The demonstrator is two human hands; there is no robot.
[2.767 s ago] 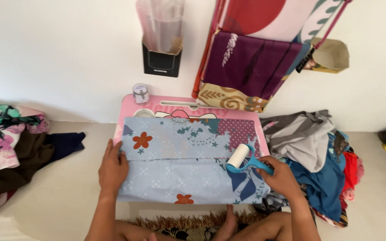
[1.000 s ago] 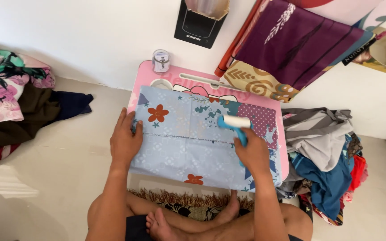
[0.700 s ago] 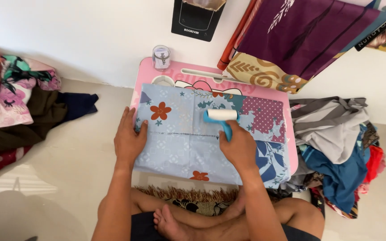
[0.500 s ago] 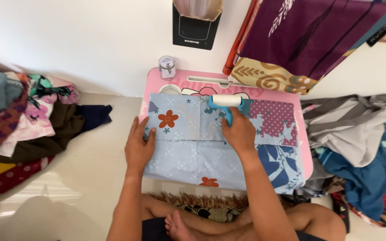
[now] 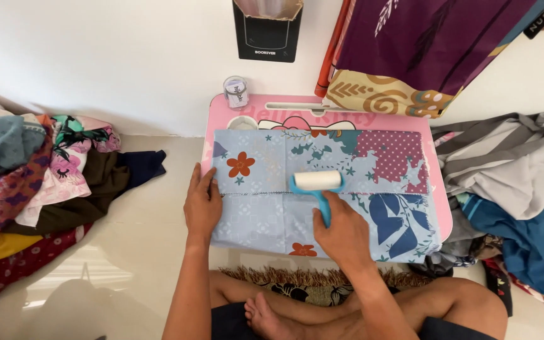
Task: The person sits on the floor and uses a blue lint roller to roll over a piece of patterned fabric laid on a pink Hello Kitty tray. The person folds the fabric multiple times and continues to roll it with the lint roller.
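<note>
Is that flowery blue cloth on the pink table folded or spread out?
Folded. The blue floral cloth lies flat on the pink table, with a layer's edge crossing its middle.

At the centre of the frame the right hand (image 5: 341,230) gripped a blue lint roller (image 5: 317,183) lying on folded floral cloth (image 5: 322,189), which covered a pink lap table (image 5: 322,113). The left hand (image 5: 203,204) pressed flat on the cloth's left edge, and heaps of clothes (image 5: 39,170) lay at far left and far right.

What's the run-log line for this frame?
left hand: flat on folded cloth | right hand: holds lint roller on cloth | cloth on pink table
</note>
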